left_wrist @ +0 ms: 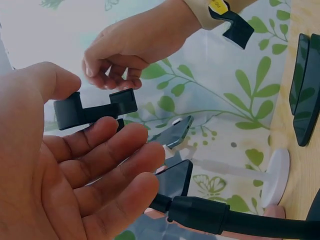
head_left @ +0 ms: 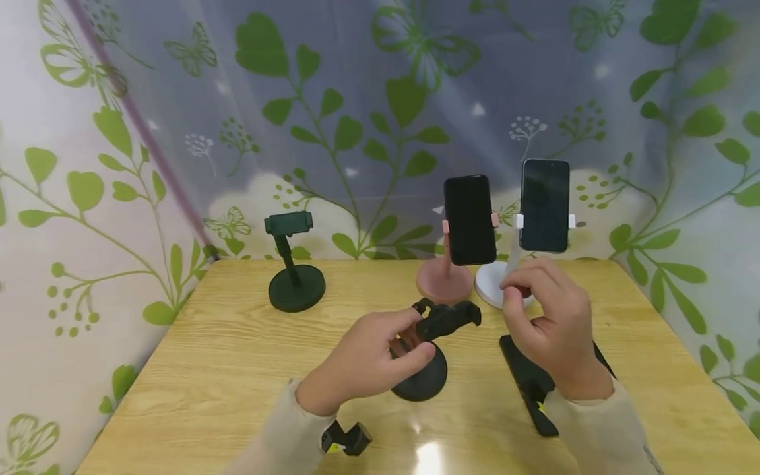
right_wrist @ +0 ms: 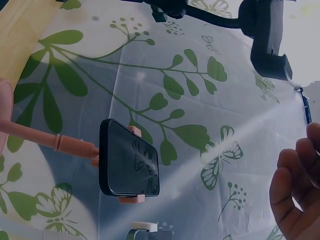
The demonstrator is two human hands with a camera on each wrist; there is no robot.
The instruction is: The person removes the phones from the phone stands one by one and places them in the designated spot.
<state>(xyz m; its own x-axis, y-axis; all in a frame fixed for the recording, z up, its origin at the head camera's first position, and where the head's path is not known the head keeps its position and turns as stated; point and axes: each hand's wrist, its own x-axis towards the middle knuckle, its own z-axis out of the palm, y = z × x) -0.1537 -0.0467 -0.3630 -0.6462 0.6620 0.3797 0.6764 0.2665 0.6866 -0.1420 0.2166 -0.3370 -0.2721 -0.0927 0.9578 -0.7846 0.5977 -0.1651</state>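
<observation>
My left hand [head_left: 368, 356] holds the clamp [head_left: 448, 320] of a black phone stand near the table's middle. In the left wrist view, the thumb lies against one end of that clamp [left_wrist: 95, 114], the index finger is beneath it, and the other fingers are spread. No phone sits in the clamp. The stand's round base [head_left: 430, 379] is partly hidden behind the left hand. To the right, my right hand [head_left: 552, 323] hovers with loosely bent fingers and nothing visible in it. Below it, dark phones [head_left: 519, 363] lie on the table, partly covered by the right forearm.
At the back left stands a dark green phone stand [head_left: 297, 287] with a vacant holder. A pink stand [head_left: 432, 280] and a white stand [head_left: 487, 284] each carry an upright phone, the black phone [head_left: 470, 221] and the dark-screened phone [head_left: 545, 204]. A leaf-patterned curtain [head_left: 332, 152] closes off the back.
</observation>
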